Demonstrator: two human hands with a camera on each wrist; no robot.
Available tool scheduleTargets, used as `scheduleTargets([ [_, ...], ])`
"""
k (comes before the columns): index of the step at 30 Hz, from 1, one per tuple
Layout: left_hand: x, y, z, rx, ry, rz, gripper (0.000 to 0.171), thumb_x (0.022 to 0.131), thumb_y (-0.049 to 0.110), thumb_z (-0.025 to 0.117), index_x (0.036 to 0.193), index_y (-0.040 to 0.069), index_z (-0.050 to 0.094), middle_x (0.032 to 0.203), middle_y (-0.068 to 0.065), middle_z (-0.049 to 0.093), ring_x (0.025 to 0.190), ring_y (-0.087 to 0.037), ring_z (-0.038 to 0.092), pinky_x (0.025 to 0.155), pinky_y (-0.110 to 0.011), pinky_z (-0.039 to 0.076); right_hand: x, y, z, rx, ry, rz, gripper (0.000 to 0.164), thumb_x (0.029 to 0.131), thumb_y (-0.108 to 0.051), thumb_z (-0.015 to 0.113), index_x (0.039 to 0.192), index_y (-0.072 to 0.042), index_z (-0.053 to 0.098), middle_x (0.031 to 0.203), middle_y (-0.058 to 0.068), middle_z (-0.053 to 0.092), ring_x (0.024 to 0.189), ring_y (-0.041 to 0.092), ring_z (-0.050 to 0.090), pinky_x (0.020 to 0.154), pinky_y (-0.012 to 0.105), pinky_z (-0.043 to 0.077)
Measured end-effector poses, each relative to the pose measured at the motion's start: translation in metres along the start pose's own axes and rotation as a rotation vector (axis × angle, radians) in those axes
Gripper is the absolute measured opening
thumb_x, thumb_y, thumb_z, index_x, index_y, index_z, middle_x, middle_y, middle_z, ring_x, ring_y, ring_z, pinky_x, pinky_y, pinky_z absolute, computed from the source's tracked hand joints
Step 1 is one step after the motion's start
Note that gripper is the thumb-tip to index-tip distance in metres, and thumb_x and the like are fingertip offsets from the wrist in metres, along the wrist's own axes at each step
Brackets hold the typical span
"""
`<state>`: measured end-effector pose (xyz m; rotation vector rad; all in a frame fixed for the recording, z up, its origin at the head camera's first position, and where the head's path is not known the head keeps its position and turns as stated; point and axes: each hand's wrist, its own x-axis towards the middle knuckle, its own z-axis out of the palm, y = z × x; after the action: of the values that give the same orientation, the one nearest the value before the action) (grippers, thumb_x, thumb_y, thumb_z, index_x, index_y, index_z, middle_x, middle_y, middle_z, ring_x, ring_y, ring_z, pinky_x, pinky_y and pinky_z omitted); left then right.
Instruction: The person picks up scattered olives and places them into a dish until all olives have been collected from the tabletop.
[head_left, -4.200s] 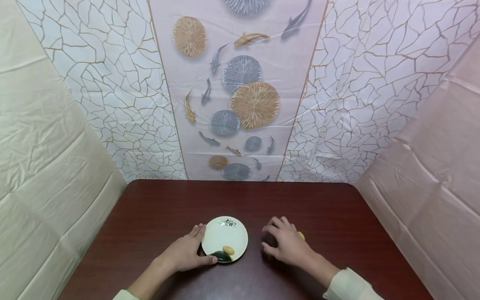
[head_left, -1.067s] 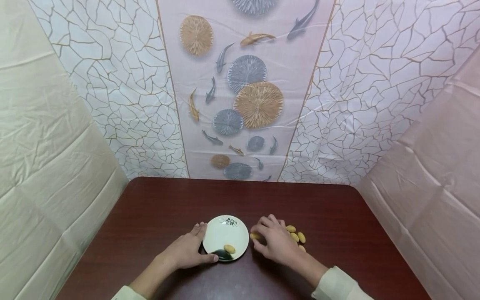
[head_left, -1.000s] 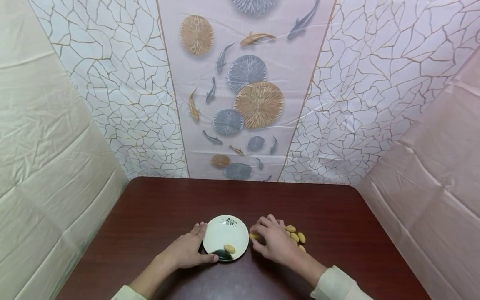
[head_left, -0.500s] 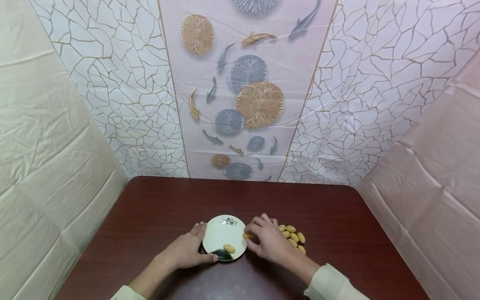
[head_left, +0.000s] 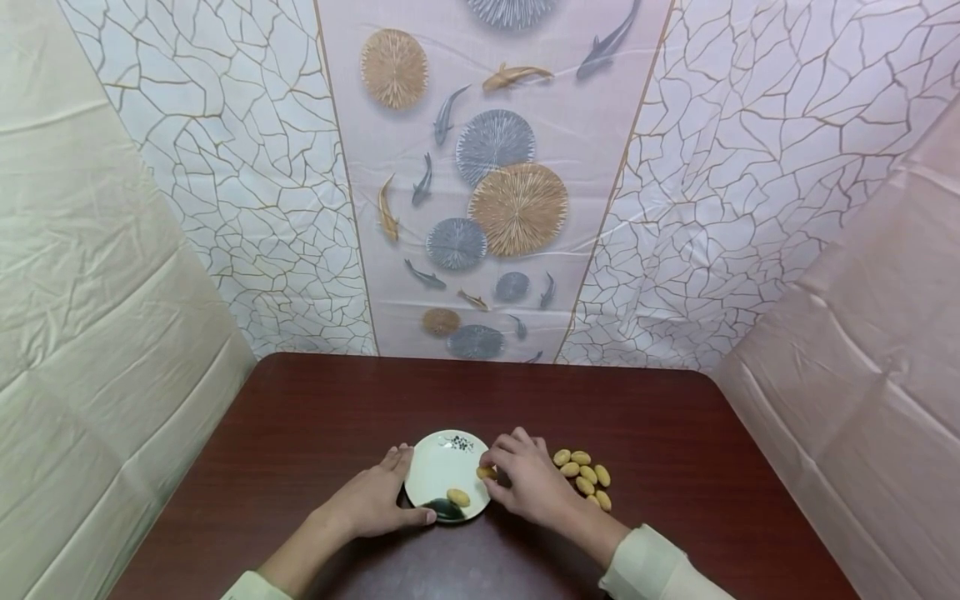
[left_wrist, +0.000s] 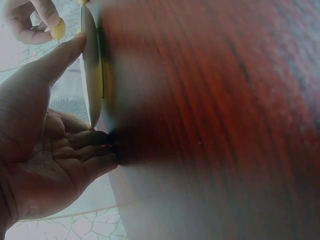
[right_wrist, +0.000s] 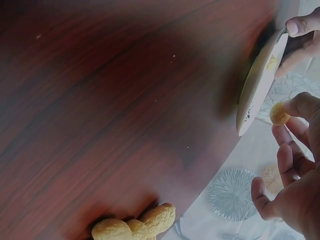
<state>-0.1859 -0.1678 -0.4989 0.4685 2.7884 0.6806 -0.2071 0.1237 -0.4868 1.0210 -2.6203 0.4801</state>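
Note:
A small yellow oval piece [head_left: 487,472] with a bumpy skin is pinched between the thumb and fingertips of my right hand [head_left: 528,479], above the right side of a white plate [head_left: 435,467]. The right wrist view shows the pinched piece [right_wrist: 279,114] off the table, beside the plate [right_wrist: 260,85]. My left hand [head_left: 367,500] holds the plate's left side, thumb on the near rim, fingers along the far left rim. In the left wrist view, that thumb [left_wrist: 70,50] meets the rim. Another yellow piece [head_left: 458,497] lies on the plate by its dark green patch.
Several similar yellow pieces [head_left: 585,485] lie in a loose group on the dark red-brown table [head_left: 337,408], right of my right hand. A patterned cloth [head_left: 517,208] hangs behind the table's far edge, with beige cloth [head_left: 862,375] on both sides.
My right hand has carried a yellow piece leftward from the group to over the plate's right side, uncovering more pieces. My left hand and the plate stay almost still.

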Motion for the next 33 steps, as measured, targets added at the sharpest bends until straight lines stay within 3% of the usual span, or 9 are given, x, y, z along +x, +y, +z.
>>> scheduleTargets([
  [33, 0.0, -0.002, 0.004, -0.001, 0.004, 0.001, 0.123, 0.089, 0.07, 0.082, 0.169, -0.009, 0.032, 0.177, -0.031, 0.032, 0.165, -0.045, 0.036, 0.127, -0.06, 0.045, 0.008, -0.01, 0.019, 0.039, -0.083, 0.016, 0.009, 0.097, -0.024, 0.087, 0.103, -0.023, 0.08, 0.106, -0.006, 0.075, 0.092, 0.009, 0.047, 0.081, 0.034, 0.038],
])
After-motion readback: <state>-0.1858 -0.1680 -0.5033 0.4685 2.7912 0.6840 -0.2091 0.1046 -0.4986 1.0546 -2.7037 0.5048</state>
